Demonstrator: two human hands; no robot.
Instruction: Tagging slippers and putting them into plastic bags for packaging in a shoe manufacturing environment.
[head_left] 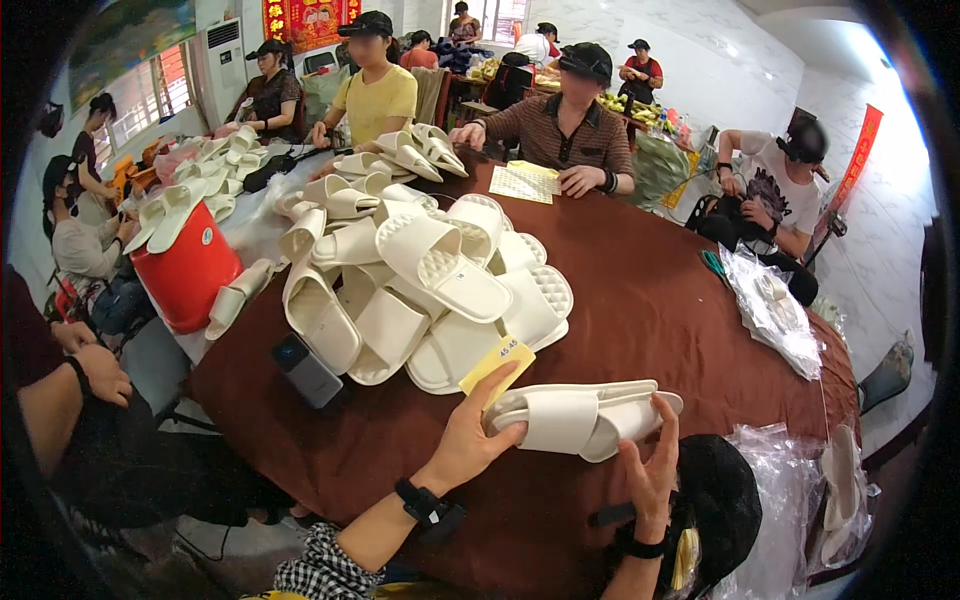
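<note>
Cream plastic slippers [560, 420], a smooth-strapped pair laid together, sit just below the frame's centre, clasped at both ends. The left hand [468, 437] closes thumb and fingers on one end, a yellow paper slip [497, 363] by its fingertips; the right hand [652, 487] spreads thumb and forefinger round the other. I'd keep both soles squared, pressing lightly, the slip uncreased. Beyond, mid-frame, a loose heap of cream slippers [420, 250] crowds the brown cloth-covered worktop [680, 290]: best left unbumped.
</note>
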